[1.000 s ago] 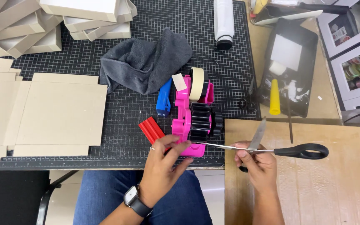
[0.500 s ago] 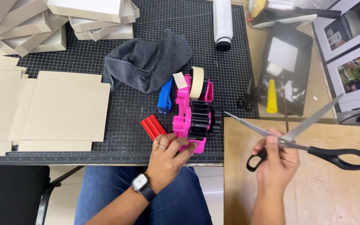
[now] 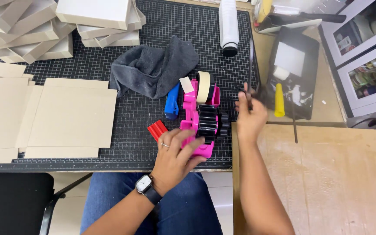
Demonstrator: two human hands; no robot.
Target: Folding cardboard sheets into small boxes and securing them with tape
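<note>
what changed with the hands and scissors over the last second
The right hand carried the scissors from low over the wooden board up and away to the edge of the cutting mat, blades now pointing away; it still grips them. The left hand stayed on the pink tape dispenser. Cloth, cardboard and red pieces unmoved.

grey cloth [image 3: 153, 69] | flat cardboard sheets [image 3: 66, 115] | white roll [image 3: 229, 24] | yellow tube [image 3: 279, 101]

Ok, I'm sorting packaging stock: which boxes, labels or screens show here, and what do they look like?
Folded boxes: stacked top left, white and beige.
Flat cardboard blanks: left on the cutting mat, tan rectangles.
Watch: left wrist, small square pale face, black strap.
</note>
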